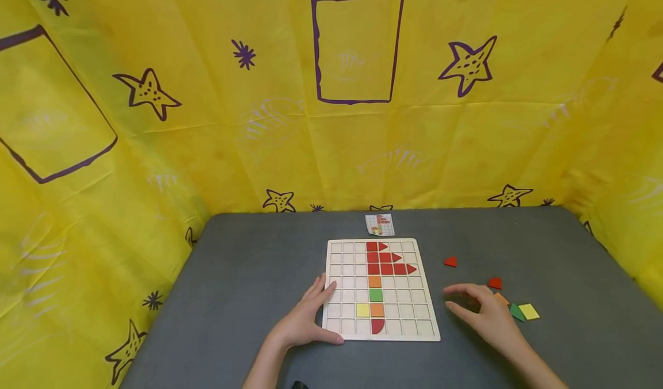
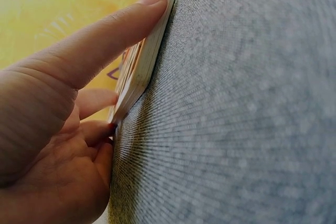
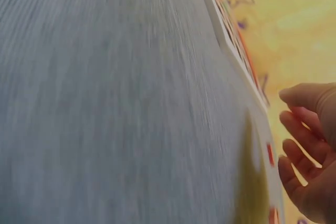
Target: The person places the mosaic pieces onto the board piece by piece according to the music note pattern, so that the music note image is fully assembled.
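A pale wooden grid board [image 1: 409, 295] lies on the grey table. Red squares and triangles form three rows in its upper part. Below them are an orange square [image 1: 374, 282], a green square [image 1: 375, 295], a yellow square [image 1: 362, 309], another orange square and a red rounded piece [image 1: 378, 325]. My left hand [image 1: 305, 317] rests at the board's near left corner, thumb [image 2: 121, 35] along the near edge and fingers against the left side. Right of the board, my right hand [image 1: 489, 317] hovers with fingers apart, holding nothing.
Loose pieces lie to the right: a red one [image 1: 451, 262], another red one [image 1: 495, 283], an orange one [image 1: 500, 299], a green one [image 1: 517, 312] and a yellow one [image 1: 529, 312]. A small picture card [image 1: 380, 225] lies behind the board. Yellow cloth [image 1: 357, 147] encloses the table.
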`<state>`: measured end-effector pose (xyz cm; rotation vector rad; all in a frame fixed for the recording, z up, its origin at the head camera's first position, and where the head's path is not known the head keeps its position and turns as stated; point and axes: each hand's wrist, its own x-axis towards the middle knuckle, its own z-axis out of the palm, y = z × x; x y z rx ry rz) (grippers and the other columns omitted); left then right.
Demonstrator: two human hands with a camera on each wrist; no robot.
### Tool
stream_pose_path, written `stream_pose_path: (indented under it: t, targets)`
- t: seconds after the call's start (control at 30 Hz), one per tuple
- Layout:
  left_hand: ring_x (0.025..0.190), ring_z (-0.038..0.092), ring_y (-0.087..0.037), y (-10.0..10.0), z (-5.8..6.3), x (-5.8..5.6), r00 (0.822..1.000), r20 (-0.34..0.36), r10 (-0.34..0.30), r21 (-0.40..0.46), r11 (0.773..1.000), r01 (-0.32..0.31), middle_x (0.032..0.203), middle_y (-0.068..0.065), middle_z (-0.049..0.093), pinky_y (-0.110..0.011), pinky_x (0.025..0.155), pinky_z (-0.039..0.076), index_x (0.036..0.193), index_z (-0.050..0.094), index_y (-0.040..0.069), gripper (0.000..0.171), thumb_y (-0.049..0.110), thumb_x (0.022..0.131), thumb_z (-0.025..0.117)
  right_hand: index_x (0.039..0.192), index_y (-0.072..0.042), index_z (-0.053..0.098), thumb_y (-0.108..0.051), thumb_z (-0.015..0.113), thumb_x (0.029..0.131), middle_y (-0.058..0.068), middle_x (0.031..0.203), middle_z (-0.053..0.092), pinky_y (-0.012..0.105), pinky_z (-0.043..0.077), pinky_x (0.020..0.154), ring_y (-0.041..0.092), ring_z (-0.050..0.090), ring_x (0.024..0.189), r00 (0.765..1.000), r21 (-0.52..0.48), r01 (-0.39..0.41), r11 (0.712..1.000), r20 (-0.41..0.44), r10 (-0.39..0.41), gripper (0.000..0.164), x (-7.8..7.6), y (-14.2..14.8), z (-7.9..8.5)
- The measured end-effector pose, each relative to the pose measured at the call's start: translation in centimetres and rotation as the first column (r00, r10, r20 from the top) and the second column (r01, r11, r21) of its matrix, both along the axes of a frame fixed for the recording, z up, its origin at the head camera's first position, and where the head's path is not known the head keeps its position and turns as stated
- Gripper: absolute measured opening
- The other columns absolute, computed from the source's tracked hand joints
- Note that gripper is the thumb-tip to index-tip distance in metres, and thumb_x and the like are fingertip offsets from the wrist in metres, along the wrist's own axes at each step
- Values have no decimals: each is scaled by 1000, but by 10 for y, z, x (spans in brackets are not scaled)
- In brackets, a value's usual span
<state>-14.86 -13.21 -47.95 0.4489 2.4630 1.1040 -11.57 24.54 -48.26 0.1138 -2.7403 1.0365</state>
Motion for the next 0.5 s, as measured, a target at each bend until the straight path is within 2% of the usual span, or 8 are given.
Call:
stream_pose_path:
  t: [0.1,0.23,0.37,0.5]
  targets:
    - [147,3,-32,0,0,0,1000,0,-1,2,1000,1,161,-9,5,-64,107,20,151,28,16,110,40,62,88,99,-28,71,-29,79,78,-7,97,69,16,44,72,-6,52,87,999,14,42,999,-35,-42,23,4,17,1]
    - [147,3,-33,-1,1,0,1000,0,-2,8,1000,2,161,-9,6,-64,107,19,150,28,15,110,40,62,88,102,-25,71,-30,77,79,-5,91,67,19,43,67,-8,51,80,995,24,103,994,5,-103,24,9,39,3]
    - [147,3,-33,-1,0,0,1000,-4,-4,9,1000,4,161,-10,6,-64,107,19,150,28,14,110,40,62,88,104,-22,71,-33,74,82,-2,92,68,19,42,63,-11,48,76,988,43,149,988,27,-150,25,16,60,2]
    - [147,3,-33,-1,-2,-1,1000,-9,-6,11,1000,6,161,-10,6,-64,107,19,150,28,15,110,40,62,88,106,-19,70,-35,71,85,9,101,68,30,42,64,-13,43,75,981,95,180,979,59,-186,27,24,80,3]
